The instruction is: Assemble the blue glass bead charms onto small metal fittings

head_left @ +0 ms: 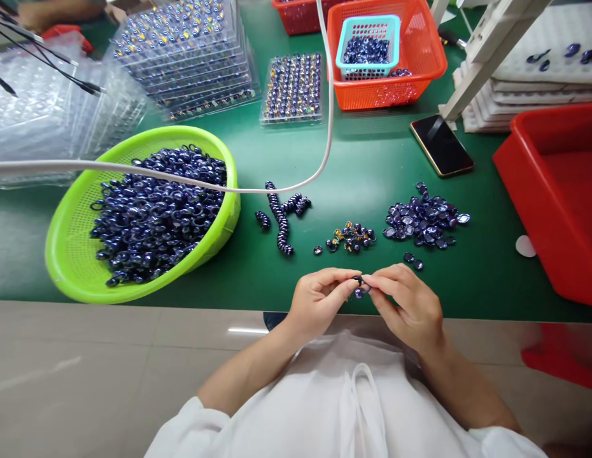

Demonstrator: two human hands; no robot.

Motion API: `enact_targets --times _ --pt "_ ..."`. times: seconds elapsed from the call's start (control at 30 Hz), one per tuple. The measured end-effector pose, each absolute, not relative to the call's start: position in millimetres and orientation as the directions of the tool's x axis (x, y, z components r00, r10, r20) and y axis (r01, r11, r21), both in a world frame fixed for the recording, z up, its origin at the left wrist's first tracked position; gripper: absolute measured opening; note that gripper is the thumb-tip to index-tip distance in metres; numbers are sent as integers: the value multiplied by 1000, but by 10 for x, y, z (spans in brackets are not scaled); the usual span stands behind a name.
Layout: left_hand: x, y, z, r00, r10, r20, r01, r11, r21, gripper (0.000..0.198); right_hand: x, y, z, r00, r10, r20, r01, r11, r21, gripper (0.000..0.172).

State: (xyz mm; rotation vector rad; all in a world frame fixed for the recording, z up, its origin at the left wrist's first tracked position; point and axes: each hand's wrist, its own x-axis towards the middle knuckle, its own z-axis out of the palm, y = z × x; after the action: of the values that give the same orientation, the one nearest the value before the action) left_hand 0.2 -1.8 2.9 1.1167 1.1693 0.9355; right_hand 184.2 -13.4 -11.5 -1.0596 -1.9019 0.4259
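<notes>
My left hand (pixel 319 299) and my right hand (pixel 410 305) meet at the table's front edge. Between their fingertips is a small dark shiny ring (pixel 359 289), pinched from both sides. Just beyond lies a small heap of dark and amber-coloured pieces (pixel 352 237). Past my right hand is a pile of flat dark shiny caps (pixel 422 219), with a few apart from it. Dark rings stacked in a row (pixel 279 219) lie farther left. A tilted green basket (pixel 69 254) holds a great many dark rings (pixel 157 216).
A white cable (pixel 277 190) arches across the table and over the basket. Stacked clear trays (pixel 210 63), one single filled tray (pixel 292 88) and an orange basket (pixel 432 57) stand at the back. A phone (pixel 442 145) and red bin (pixel 539 191) are right. Another person's hand (pixel 35 16) shows top left.
</notes>
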Motion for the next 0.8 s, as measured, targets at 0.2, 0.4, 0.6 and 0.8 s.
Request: enact_targets --times 0.2,0.4,0.6,0.8 --pt "-6 -19 15 162 975 -153 68 144 987 19 1827 -135 -123 -217 817 534 506 562 -654 33" --pt "-9 -19 -14 163 978 -130 96 115 989 18 1825 -135 -124 -197 833 517 510 537 -672 30" --pt "-6 -13 -22 164 978 -132 81 120 989 17 1817 -126 -126 -196 827 526 500 546 -672 31" --pt "-7 -31 -49 163 985 -54 135 32 990 17 1796 -140 -150 -163 844 511 505 516 -692 29"
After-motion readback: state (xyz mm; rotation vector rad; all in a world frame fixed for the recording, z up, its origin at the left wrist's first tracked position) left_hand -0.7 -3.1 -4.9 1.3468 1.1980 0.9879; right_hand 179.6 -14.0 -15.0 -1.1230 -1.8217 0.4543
